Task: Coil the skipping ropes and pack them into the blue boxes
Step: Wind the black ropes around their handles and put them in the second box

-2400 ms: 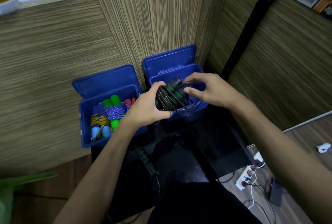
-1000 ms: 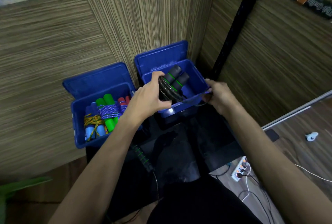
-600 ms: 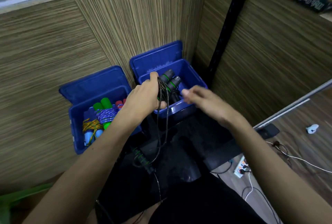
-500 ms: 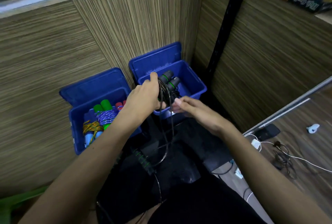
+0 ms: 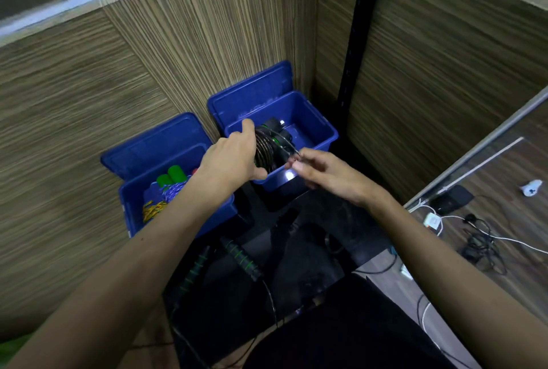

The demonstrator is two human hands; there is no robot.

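So you're roughly partway through, judging by the boxes. Your left-hand blue plastic box with its lid flipped up already has coiled ropes in it: one with bright green foam handles wrapped in purple cord, and a yellow braided bundle beside it. The right-hand blue plastic box looks mostly bare inside, apart from what you're holding over it.

Your left hand is wrapped round the black skipping rope coil with the green-ringed black handles, thumb underneath and fingers over the top, holding it at the near-left part of the right box, just over the rim. Your right hand sits just beside the coil on its right, fingertips pinching a loose strand of that same black cord where it comes off the bundle. So the rope is between both hands, bulk in the left, tail end in the right.

What's left, I'd guess: tuck that strand in, drop the coil in, then deal with another black rope with green-striped grips lying uncoiled on the dark table surface near you.
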